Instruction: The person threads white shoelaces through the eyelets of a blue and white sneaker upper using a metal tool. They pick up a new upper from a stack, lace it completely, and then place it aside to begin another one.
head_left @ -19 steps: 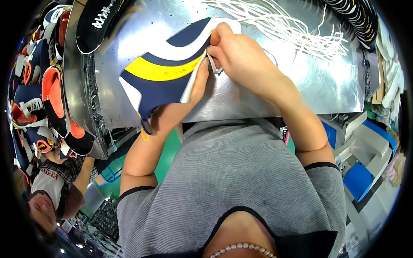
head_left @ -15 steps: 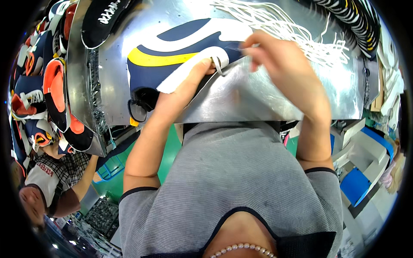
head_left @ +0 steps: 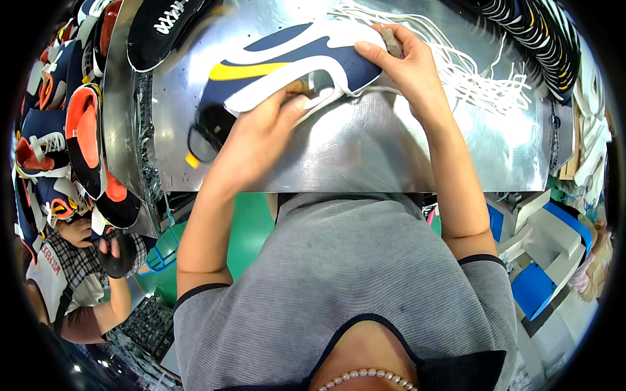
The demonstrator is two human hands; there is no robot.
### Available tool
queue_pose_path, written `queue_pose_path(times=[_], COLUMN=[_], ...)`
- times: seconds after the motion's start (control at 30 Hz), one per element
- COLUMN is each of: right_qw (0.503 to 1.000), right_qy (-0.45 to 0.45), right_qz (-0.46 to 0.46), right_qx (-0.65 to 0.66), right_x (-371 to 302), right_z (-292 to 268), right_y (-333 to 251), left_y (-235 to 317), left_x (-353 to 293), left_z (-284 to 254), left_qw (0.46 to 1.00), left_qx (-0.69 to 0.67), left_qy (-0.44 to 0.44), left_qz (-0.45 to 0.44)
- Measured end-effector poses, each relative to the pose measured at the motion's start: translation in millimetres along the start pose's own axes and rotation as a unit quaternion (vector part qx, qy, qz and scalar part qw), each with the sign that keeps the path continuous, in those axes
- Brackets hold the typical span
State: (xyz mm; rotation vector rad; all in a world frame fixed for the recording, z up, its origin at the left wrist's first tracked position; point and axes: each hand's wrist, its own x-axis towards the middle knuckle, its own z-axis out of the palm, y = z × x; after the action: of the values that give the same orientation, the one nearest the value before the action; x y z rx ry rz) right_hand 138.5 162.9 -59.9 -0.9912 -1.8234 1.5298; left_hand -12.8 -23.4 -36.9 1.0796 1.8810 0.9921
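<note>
A navy, white and yellow shoe upper (head_left: 345, 64) lies tilted over the metal table, its toe to the right. My left hand (head_left: 264, 133) is closed on the white lacing edge near the middle of the upper, thumb and fingers at the opening. My right hand (head_left: 417, 68) grips the toe end between thumb and fingers. Something small and greyish shows between those fingers, too unclear to name. From the front of the opening a white shoelace (head_left: 375, 90) runs toward my right hand; its far end is hidden.
Loose white laces (head_left: 456, 72) are heaped on the metal table (head_left: 391, 156) behind my right hand. A black shoe upper (head_left: 160, 32) lies far left. Stacked uppers (head_left: 541, 39) stand far right, more (head_left: 85, 130) at left. A co-worker's hand holds a black piece (head_left: 119, 259).
My right hand, blurred and apart from the toe before, now grips it. My left thumb has shifted along the lacing edge. The upper has turned slightly. A black piece now shows in the co-worker's hand.
</note>
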Motion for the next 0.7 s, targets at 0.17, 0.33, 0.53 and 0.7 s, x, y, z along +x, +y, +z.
queue_pose_path(times=[0.17,0.33,0.53,0.7], right_qw=[0.995,0.984,0.965,0.914], right_qy=[0.001,-0.042,-0.127,-0.199], right_qz=[-0.093,-0.081,-0.173,-0.159], right_qx=[-0.02,-0.156,-0.154,-0.316], right_x=[-24.0,-34.9,-49.3,-119.1], right_z=[0.5,13.9,9.2,-52.9], right_y=[4.8,-9.3,-19.9,-9.0], left_y=[-0.3,18.7,27.6,56.6], left_x=[-11.8,-11.2,-9.1,-8.1], left_z=[10.5,23.8,-0.7,-53.5], left_qw=[0.934,0.894,0.897,0.873], left_qx=[0.304,0.348,0.277,0.207], left_qy=[0.115,0.173,0.262,0.405], left_qz=[0.148,0.221,0.224,0.178])
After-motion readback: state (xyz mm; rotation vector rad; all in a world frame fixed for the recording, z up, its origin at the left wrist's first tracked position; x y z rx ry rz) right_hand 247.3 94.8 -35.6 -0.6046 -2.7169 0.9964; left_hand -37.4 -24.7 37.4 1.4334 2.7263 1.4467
